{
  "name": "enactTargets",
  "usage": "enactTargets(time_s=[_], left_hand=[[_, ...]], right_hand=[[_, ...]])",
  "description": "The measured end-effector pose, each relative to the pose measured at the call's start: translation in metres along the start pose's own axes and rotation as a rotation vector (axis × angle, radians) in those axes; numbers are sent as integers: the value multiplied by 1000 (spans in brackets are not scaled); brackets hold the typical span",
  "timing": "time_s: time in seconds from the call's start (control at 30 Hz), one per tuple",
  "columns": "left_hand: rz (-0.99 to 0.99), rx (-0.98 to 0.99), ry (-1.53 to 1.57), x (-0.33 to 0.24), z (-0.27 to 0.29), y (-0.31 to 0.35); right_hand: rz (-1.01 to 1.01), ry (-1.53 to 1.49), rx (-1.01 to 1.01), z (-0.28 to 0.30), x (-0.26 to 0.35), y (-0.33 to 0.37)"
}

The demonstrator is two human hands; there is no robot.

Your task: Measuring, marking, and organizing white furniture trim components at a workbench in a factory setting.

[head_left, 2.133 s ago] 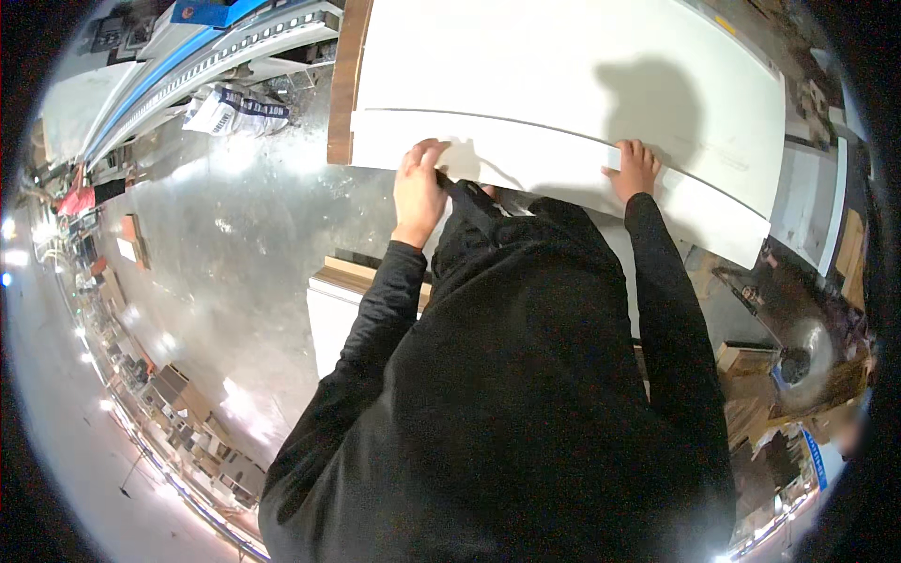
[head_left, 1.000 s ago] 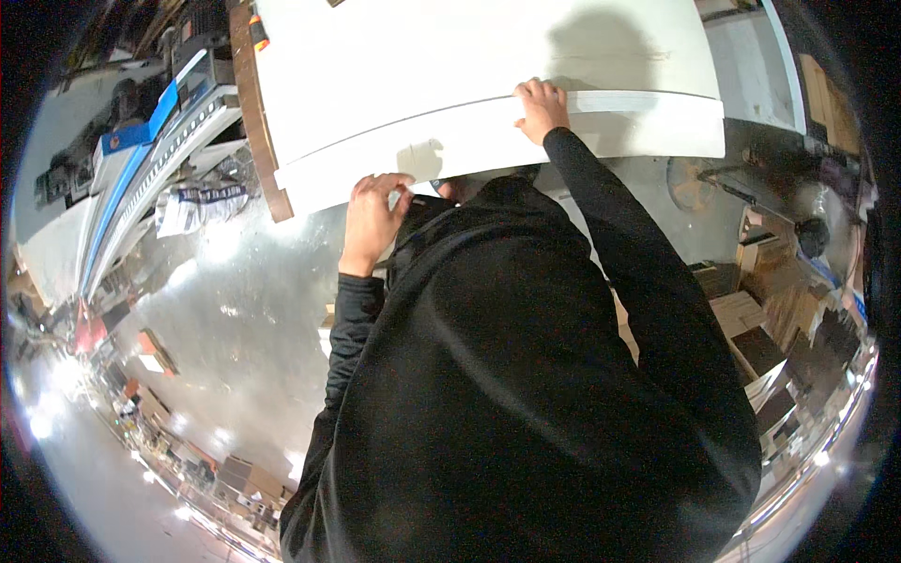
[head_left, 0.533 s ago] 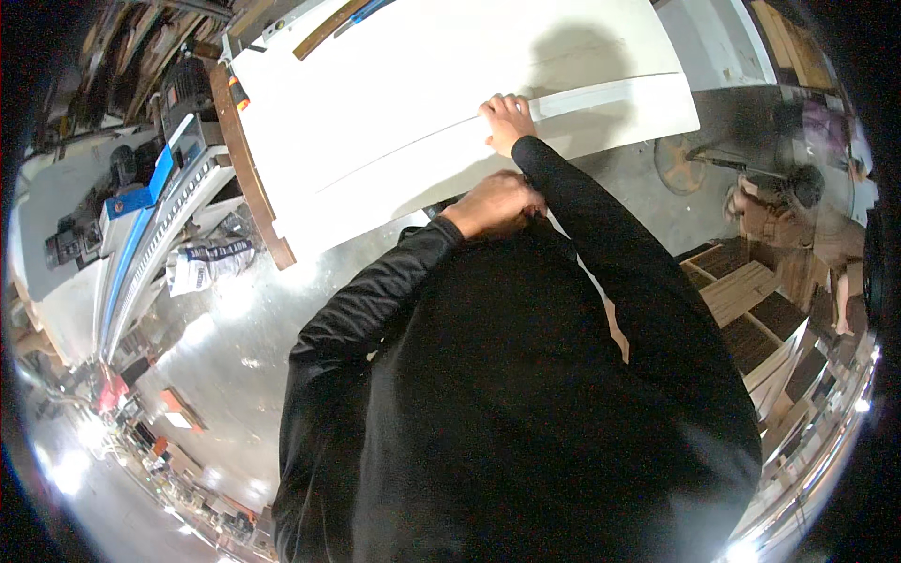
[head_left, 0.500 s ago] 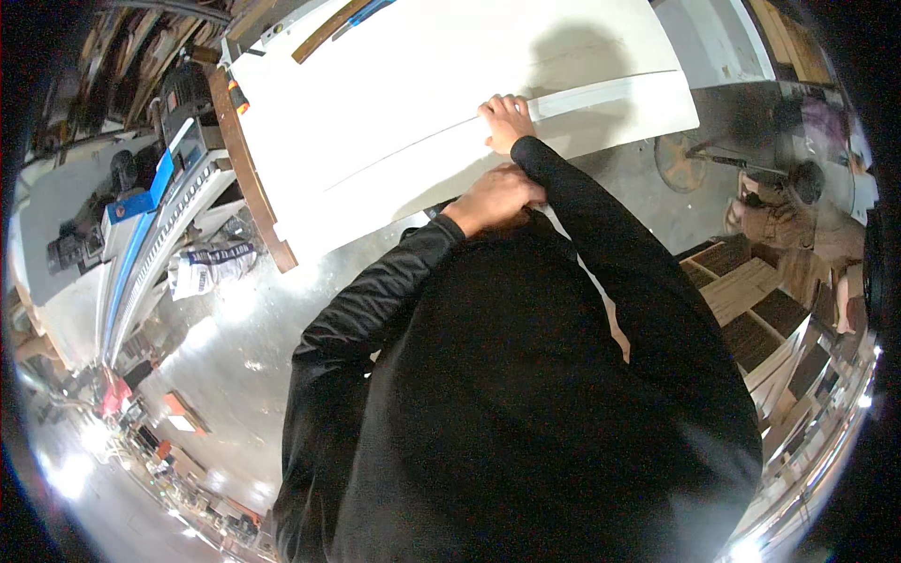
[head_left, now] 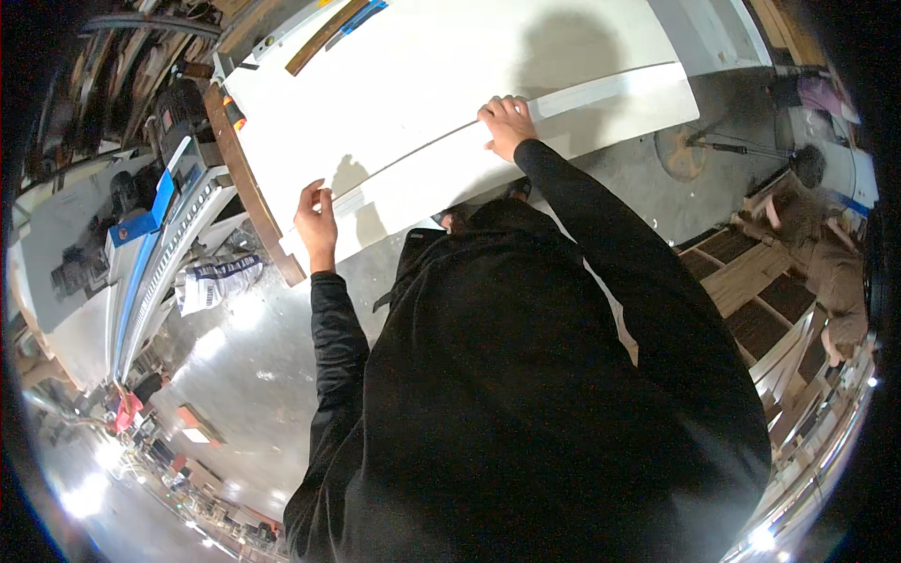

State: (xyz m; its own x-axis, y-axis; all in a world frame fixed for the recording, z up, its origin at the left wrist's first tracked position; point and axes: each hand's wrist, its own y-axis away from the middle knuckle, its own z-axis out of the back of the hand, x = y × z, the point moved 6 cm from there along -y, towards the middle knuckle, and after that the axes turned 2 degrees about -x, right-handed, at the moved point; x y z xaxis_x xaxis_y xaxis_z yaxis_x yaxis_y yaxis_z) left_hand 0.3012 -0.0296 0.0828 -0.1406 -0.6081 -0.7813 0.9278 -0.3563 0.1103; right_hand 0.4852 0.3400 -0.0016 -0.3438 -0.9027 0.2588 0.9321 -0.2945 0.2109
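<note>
A large white board [head_left: 404, 66] lies flat in front of me. Across its near part runs a long, narrow white strip [head_left: 601, 92], with a thin dark line along its far edge. My right hand [head_left: 508, 128] grips the strip near its middle, fingers curled over the far edge and thumb on the near side. By the strip's left end is my left hand [head_left: 317, 225], its thumb and forefinger slightly apart and nothing visible between them. Its shadow falls on the board to its right.
A brown wooden edge piece [head_left: 249, 174] borders the board's left side, with an orange-and-black handled tool [head_left: 233, 114] beside it. Farther back lies a brown wooden bar [head_left: 324, 38]. A blue-and-grey machine [head_left: 141, 263] stands left; at right, a person [head_left: 840, 281] is near stacked wooden pieces [head_left: 741, 281].
My left hand has moved from close to my body out to the left, by the strip's left end. My right hand stays on the strip. The person at right has shifted.
</note>
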Motion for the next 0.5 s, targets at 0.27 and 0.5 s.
enactTargets(time_s=[0.27,0.5], left_hand=[[-164,206,-532,64,-19,1],[-120,94,-627,70,-50,-5]], right_hand=[[21,-4,-9,-9,-1,-8],[-13,123,6,-18,-8,-8]])
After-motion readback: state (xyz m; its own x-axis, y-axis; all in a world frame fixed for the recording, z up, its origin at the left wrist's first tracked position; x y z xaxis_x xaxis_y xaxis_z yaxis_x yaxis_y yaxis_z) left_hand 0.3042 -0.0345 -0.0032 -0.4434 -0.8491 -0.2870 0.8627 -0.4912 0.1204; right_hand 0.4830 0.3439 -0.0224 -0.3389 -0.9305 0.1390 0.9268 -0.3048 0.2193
